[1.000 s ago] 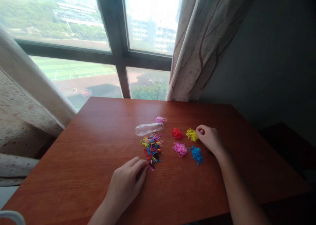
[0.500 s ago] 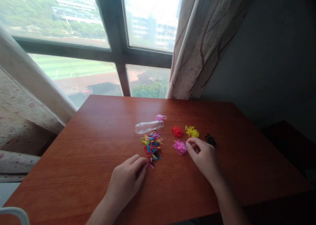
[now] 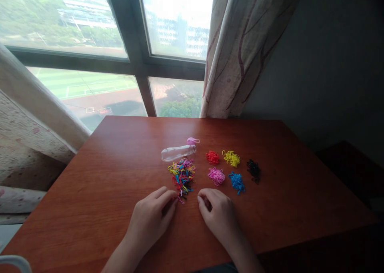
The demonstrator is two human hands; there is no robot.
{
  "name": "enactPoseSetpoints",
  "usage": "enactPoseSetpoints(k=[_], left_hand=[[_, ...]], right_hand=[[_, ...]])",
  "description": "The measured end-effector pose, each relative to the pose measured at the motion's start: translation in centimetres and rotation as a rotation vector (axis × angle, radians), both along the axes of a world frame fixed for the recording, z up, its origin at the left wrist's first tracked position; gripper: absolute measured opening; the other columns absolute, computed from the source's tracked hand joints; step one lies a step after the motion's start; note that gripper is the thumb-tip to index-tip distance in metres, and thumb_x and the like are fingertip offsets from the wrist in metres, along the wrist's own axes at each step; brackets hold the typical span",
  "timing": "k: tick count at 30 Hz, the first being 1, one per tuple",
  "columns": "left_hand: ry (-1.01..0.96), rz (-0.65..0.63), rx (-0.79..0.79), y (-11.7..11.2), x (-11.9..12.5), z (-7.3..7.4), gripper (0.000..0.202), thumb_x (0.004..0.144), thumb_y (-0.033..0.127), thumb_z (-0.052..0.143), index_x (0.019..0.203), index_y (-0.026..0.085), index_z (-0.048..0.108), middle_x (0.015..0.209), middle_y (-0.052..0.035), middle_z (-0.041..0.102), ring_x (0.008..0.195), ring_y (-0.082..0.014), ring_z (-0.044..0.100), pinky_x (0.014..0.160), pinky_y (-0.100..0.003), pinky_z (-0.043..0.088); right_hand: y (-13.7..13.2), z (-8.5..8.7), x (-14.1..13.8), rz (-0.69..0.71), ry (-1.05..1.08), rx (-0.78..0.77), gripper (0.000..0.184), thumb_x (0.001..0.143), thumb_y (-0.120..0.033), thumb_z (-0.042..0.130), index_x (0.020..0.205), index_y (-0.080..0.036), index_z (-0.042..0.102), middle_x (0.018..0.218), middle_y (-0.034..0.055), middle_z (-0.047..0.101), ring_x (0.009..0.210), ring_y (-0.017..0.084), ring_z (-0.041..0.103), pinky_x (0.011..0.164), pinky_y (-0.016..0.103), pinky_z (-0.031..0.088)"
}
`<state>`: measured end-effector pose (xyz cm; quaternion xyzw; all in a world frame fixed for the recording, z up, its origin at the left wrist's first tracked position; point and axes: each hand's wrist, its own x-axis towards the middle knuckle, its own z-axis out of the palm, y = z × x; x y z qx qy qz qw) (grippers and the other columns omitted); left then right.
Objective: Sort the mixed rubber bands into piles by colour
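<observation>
My left hand (image 3: 153, 211) rests at the near edge of a mixed pile of small coloured rubber bands (image 3: 183, 175). Its thumb and forefinger are pinched together on the bands there, a pink rubber band (image 3: 181, 200) showing just past the fingertips. To the right of that pile is my right hand (image 3: 217, 209), curled with thumb and forefinger brought together; nothing shows between them. Beyond it lie sorted heaps: pink rubber bands (image 3: 216, 176), blue rubber bands (image 3: 237, 182), red rubber bands (image 3: 212, 158), yellow rubber bands (image 3: 231, 158) and black rubber bands (image 3: 254, 170).
A clear bottle (image 3: 177, 152) lies on its side behind the mixed pile, with a pink looped cap (image 3: 192, 141) by its mouth. The brown wooden table (image 3: 114, 165) ends at a window with curtains (image 3: 234, 57). A white curved object (image 3: 16, 261) sits at lower left.
My right hand has come left from beside the pink heap toward the mixed pile, uncovering the blue heap. My left hand stays at the pile. The view has shifted slightly.
</observation>
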<state>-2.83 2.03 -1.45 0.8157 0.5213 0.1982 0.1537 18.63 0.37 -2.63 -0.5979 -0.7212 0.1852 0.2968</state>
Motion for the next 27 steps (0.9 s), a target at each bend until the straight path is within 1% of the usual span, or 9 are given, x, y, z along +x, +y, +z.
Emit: enactPoseSetpoints(k=[6, 11, 15, 19, 22, 24, 27], left_hand=[[0.024, -0.022, -0.013, 0.0, 0.0, 0.0, 0.016, 0.093, 0.030, 0.051, 0.094, 0.028, 0.067, 0.087, 0.0015, 0.069, 0.078, -0.0159, 0.067, 0.064, -0.024, 0.047], [0.028, -0.023, 0.005, 0.2, 0.1, 0.3, 0.017, 0.093, 0.030, 0.052, 0.089, 0.028, 0.068, 0.086, 0.0013, 0.069, 0.077, -0.0149, 0.067, 0.063, -0.023, 0.047], [0.024, -0.029, -0.001, 0.2, 0.3, 0.5, 0.017, 0.093, 0.030, 0.052, 0.088, 0.028, 0.068, 0.085, 0.0010, 0.069, 0.077, -0.0153, 0.067, 0.064, -0.023, 0.047], [-0.033, -0.038, -0.038, 0.1, 0.1, 0.3, 0.017, 0.094, 0.029, 0.052, 0.088, 0.027, 0.068, 0.086, 0.0006, 0.068, 0.076, -0.0145, 0.066, 0.064, -0.022, 0.047], [-0.127, -0.027, -0.071, 0.1, 0.0, 0.4, 0.016, 0.094, 0.027, 0.051, 0.091, 0.025, 0.067, 0.083, 0.0005, 0.066, 0.070, -0.0122, 0.062, 0.064, -0.021, 0.046], [-0.186, -0.033, -0.083, 0.3, 0.3, 0.8, 0.017, 0.095, 0.027, 0.051, 0.091, 0.024, 0.066, 0.080, 0.0009, 0.064, 0.065, -0.0108, 0.058, 0.062, -0.020, 0.044], [-0.197, -0.030, -0.061, 1.4, 1.7, 2.1, 0.017, 0.094, 0.030, 0.052, 0.088, 0.023, 0.066, 0.079, 0.0010, 0.063, 0.061, -0.0103, 0.054, 0.059, -0.021, 0.042]], right_hand=[[0.0, 0.1, -0.1, -0.001, -0.018, 0.005, 0.014, 0.088, -0.013, 0.053, 0.079, -0.022, 0.059, 0.071, -0.0021, 0.060, 0.067, 0.015, 0.055, 0.064, 0.026, 0.031], [-0.1, 0.2, -0.2, -0.008, -0.040, 0.016, 0.015, 0.087, -0.012, 0.054, 0.079, -0.022, 0.060, 0.070, -0.0023, 0.060, 0.066, 0.014, 0.055, 0.063, 0.025, 0.031], [-0.1, 0.3, -0.2, -0.003, -0.045, 0.016, 0.015, 0.088, -0.011, 0.053, 0.079, -0.022, 0.060, 0.070, -0.0022, 0.060, 0.066, 0.015, 0.055, 0.063, 0.025, 0.032], [0.0, 0.3, -0.2, -0.001, -0.038, 0.017, 0.015, 0.088, -0.011, 0.053, 0.080, -0.022, 0.060, 0.071, -0.0019, 0.061, 0.066, 0.015, 0.056, 0.063, 0.026, 0.033], [0.0, 0.3, -0.2, 0.003, -0.036, 0.011, 0.015, 0.089, -0.011, 0.051, 0.081, -0.022, 0.059, 0.073, -0.0008, 0.062, 0.069, 0.016, 0.056, 0.064, 0.026, 0.033], [-0.2, 0.3, -0.2, 0.004, -0.036, 0.001, 0.016, 0.090, -0.011, 0.050, 0.083, -0.022, 0.059, 0.076, -0.0001, 0.063, 0.072, 0.017, 0.057, 0.066, 0.027, 0.034], [-0.6, 0.3, -0.3, 0.008, -0.054, -0.006, 0.016, 0.090, -0.010, 0.050, 0.084, -0.022, 0.059, 0.078, 0.0002, 0.063, 0.074, 0.017, 0.057, 0.067, 0.027, 0.034]])
